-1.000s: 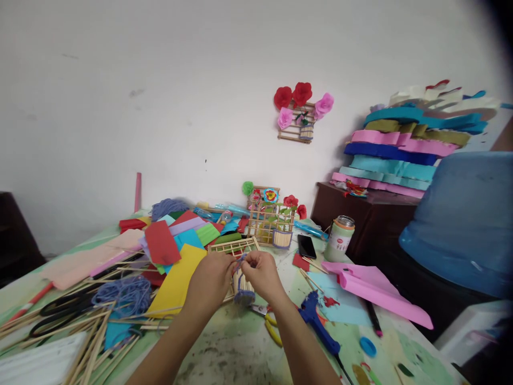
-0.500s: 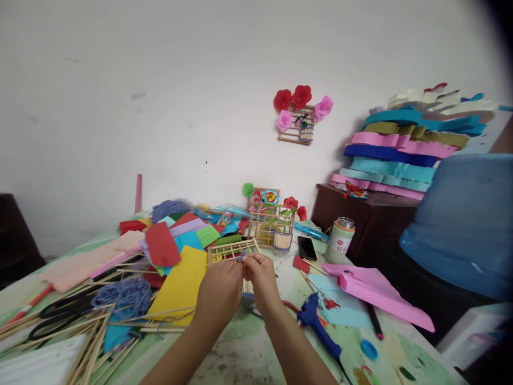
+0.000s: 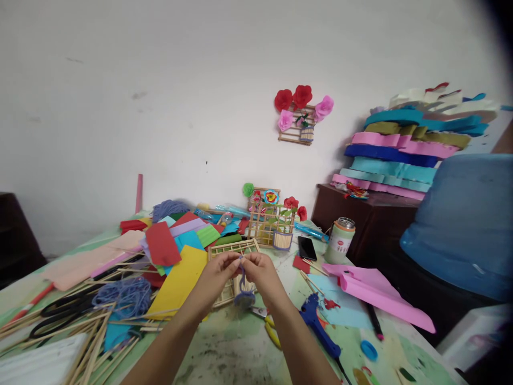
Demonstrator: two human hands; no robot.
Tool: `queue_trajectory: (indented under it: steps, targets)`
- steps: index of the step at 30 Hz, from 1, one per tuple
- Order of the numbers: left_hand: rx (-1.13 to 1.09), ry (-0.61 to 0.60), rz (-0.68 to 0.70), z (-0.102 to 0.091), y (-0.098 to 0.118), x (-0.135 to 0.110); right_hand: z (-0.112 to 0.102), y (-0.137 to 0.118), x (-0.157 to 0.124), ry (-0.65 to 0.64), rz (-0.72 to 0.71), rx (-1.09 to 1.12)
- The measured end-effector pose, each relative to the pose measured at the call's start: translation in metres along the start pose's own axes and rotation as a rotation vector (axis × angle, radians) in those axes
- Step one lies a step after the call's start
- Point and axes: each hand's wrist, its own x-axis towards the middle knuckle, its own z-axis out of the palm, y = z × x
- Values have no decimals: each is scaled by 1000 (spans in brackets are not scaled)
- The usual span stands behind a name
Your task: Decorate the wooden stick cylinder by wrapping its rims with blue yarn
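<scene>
My left hand point(image 3: 214, 275) and my right hand point(image 3: 261, 275) meet at the middle of the table. Their fingertips pinch together on a strand of blue-purple yarn point(image 3: 242, 278). The strand runs down to a small basket of pale sticks point(image 3: 245, 297) with a yarn-wrapped rim, partly blurred and partly hidden behind my fingers. Behind my hands lies a wooden stick lattice point(image 3: 230, 247). By my right wrist is a yellow-handled metal tool point(image 3: 273, 332), half covered by my forearm.
A blue glue gun point(image 3: 323, 329) lies right of my forearm. Further right are a jar point(image 3: 340, 240), a phone point(image 3: 306, 248) and pink paper point(image 3: 385, 294). To the left are coloured paper sheets point(image 3: 162, 243), a yarn tangle point(image 3: 124, 295), black scissors point(image 3: 64, 306) and loose sticks point(image 3: 90, 353).
My hands have rolled outward at the wrists, and my left forearm has shifted left. The yarn strand, the basket's rim and the yellow-handled tool now show between my arms.
</scene>
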Motion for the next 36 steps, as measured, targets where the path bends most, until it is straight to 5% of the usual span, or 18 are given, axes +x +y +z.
queue_trajectory:
  steps: [10, 15, 21, 36]
  targets:
    - [-28, -92, -43, 0, 0, -2, -3, 0, 1, -1, -63, -113]
    - [-59, -43, -51, 1, -1, -1, -5, 3, 1, -21, -102, -209]
    - [-74, -71, -70, -1, 1, -2, -6, 4, 1, -124, -78, -100]
    - [379, -21, 122, -18, -1, 5, -5, -1, -2, -48, -162, -431]
